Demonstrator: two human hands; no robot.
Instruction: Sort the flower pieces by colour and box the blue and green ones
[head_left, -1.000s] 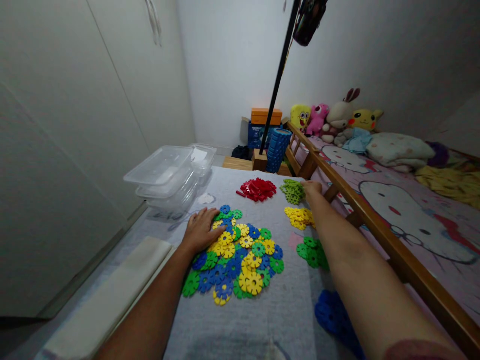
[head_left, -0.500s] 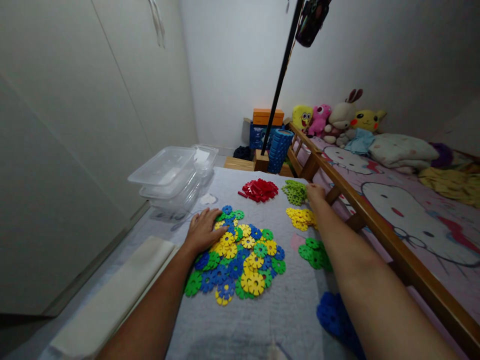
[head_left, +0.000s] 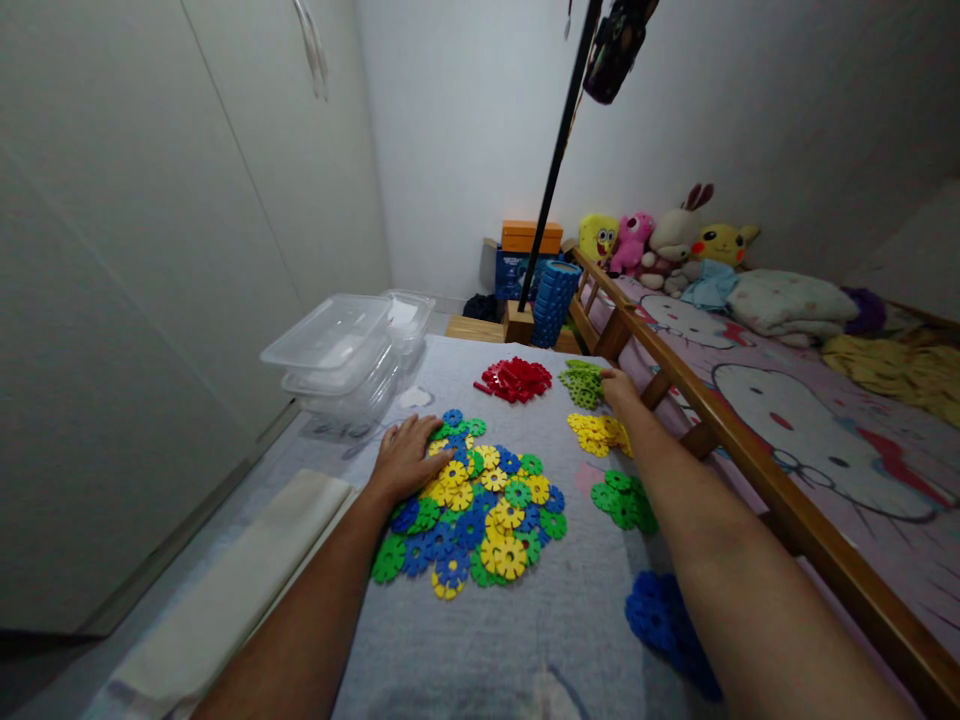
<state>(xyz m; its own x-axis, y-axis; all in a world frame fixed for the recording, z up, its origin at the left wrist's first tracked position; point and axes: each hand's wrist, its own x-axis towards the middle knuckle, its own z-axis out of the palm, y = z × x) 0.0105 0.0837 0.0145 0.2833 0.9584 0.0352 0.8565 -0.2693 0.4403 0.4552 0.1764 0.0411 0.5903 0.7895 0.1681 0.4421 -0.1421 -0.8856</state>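
My left hand lies flat with fingers spread on the left edge of a mixed heap of flower-shaped plastic discs in blue, green and yellow. At the far right, my right hand touches the edge of a light green pile of pieces. Its fingers are curled, and whatever they may hold is hidden. Below that wrist sit yellow discs, then green discs, partly covered by my forearm. Blue discs lie nearest to me on the right.
Red pieces are piled at the table's far side. Clear plastic boxes are stacked at the left, behind a folded cream cloth. A wooden bed rail runs along the right edge. A black pole stands beyond the table.
The camera view has shifted slightly. My right hand has edged a little left against the light green pile; my left hand stays on the mixed heap.
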